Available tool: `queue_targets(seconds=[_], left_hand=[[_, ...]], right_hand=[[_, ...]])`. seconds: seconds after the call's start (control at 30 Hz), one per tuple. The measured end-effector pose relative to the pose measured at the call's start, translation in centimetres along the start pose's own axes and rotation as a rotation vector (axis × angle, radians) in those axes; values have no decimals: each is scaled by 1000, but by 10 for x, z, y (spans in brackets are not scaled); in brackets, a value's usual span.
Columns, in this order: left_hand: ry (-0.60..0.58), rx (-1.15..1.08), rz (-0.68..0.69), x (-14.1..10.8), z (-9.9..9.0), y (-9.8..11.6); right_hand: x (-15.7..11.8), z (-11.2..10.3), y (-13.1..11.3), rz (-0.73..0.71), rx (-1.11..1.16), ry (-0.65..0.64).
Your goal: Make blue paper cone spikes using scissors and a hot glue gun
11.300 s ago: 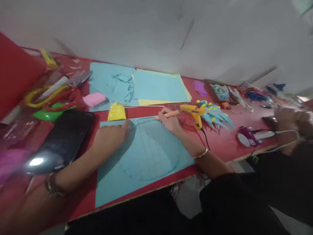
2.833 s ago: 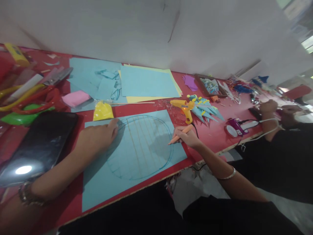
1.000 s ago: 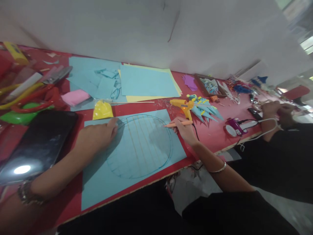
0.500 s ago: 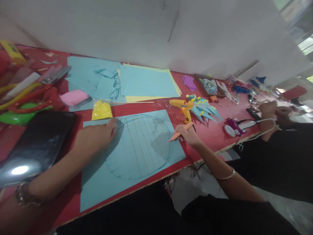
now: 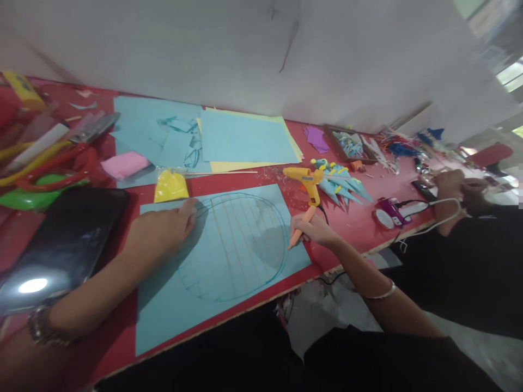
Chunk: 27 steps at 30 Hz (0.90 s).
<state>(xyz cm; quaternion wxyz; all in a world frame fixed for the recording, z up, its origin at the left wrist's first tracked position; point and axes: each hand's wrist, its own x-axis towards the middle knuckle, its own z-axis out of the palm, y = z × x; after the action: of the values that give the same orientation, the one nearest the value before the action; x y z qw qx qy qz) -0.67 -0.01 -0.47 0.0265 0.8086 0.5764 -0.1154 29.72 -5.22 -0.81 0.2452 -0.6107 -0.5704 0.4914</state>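
Observation:
A blue paper sheet lies at the table's front edge, with a rounded outline and several lines drawn across it. My right hand grips an orange marker, its tip down at the right side of the outline. On the sheet's upper left rests my left hand, fingers curled and partly hidden, so whether they hold anything does not show. Just behind that hand is a yellow piece in clear plastic. A yellow glue gun lies beyond my right hand, beside blue paper cones.
Scissors, a dark phone-like slab and a pink pad are at left. Blue sheets lie near the wall. At right are a tray, a purple device and another person's hands.
My right hand has turned the marker more upright, and its tip has moved slightly right and toward me along the outline. My left hand has stayed on the sheet.

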Motion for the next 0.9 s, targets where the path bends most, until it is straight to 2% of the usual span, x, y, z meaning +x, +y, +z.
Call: queue_targets(seconds=[0.13, 0.3, 0.43, 0.6, 0.73, 0.83, 0.9], left_hand=[[-11, -31, -3, 0, -2, 1], [33, -5, 7, 1, 2, 0], [103, 35, 39, 2, 6, -2], [182, -2, 209, -7, 1, 9], [240, -313, 414, -27, -16, 24], [205, -571, 458, -43, -33, 31], [207, -661, 468, -52, -44, 32]], right_hand=[[2, -1, 1, 21, -2, -42], [3, -3, 2, 14, 17, -79], [1, -1, -5, -64, 108, -20], [-3, 18, -36, -255, 184, 66], [-7, 37, -74, -573, 366, 22], [-12, 45, -97, -717, 418, -49], [-14, 47, -106, -770, 418, -74]])
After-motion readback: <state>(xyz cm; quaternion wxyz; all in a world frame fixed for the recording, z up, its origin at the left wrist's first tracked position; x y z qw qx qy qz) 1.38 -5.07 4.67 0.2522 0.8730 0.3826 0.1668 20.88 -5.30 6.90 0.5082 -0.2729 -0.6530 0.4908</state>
